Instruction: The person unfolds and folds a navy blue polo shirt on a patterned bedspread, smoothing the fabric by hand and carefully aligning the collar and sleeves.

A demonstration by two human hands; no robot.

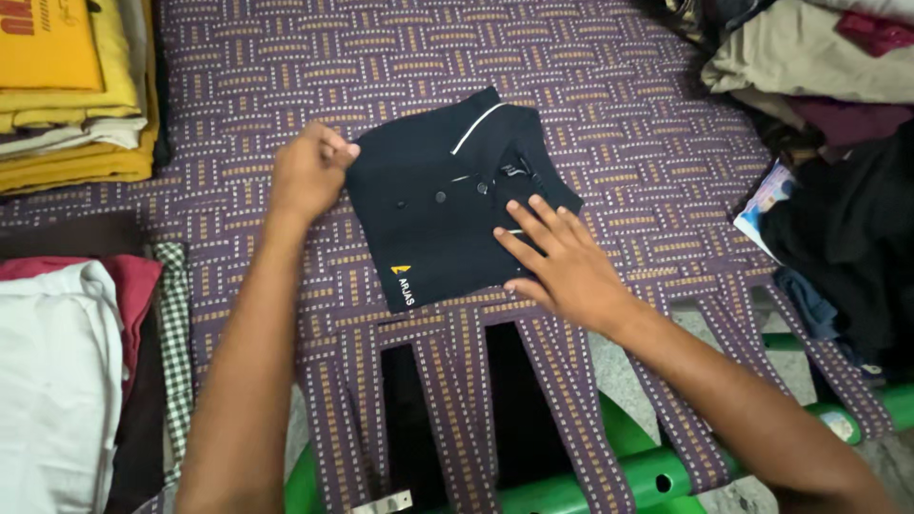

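A folded dark navy polo shirt [447, 205] with buttons, a white stripe and a small yellow-and-white logo lies on a purple woven cot [609, 105]. My left hand [307, 171] pinches the shirt's left edge with closed fingers. My right hand [557, 259] lies flat on the shirt's lower right corner, fingers spread and pressing down.
A stack of folded yellow clothes [67, 86] sits at the top left. White, red and checked garments [67, 362] lie at the lower left. A heap of loose clothes [828, 105] fills the right side. The cot's green frame [638, 471] shows below the woven straps.
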